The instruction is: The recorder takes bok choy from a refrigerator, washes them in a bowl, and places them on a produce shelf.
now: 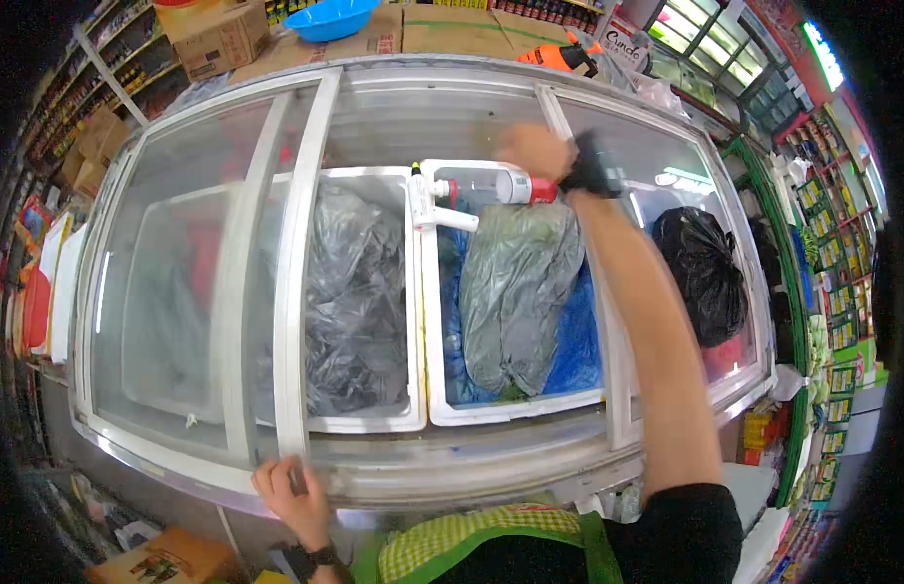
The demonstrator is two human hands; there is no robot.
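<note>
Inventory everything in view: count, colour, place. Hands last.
freezer: one, white-framed, glass-topped, centre
foam boxes: at least two, white, inside it
grey bags: at least two, grey, in the boxes
blue plastic: one, blue, under the right grey bag
spray bottle: one, clear, white and red, right box's far end
black bag: one, black, freezer's right end
basin: one, blue, beyond freezer
cartons: several, brown, beyond freezer and lower left
shelves: several, mixed goods, both sides
apron: one, green checked, bottom
left hand: one, freezer's front edge
right hand: one, blurred, by the bottle
</note>
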